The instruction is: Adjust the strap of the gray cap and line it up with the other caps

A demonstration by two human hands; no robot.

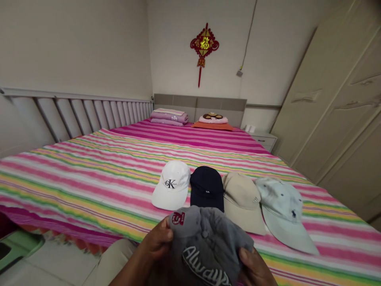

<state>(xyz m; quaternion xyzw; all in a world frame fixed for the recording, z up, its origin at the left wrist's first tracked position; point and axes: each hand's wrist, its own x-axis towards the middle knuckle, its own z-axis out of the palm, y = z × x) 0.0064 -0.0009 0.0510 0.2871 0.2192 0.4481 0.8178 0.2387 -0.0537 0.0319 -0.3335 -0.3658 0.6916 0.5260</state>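
Observation:
I hold a grey cap point(205, 242) with white script lettering and a red patch at the bottom middle of the head view. My left hand point(156, 242) grips its left side and my right hand point(253, 268) grips its right side. Just beyond it, a row of caps lies on the striped bed point(89, 178): a white cap point(172, 184), a navy cap point(206, 186), a beige cap point(241, 200) and a pale blue cap point(282, 210). The grey cap overlaps the navy cap's brim in view.
Folded purple bedding point(169, 116) and an orange pillow with a pink toy point(212, 121) lie at the headboard. A slatted rail point(89, 113) runs along the left wall. A wardrobe point(339, 107) stands right, a nightstand point(263, 139) beside it. A red ornament point(204, 45) hangs on the wall.

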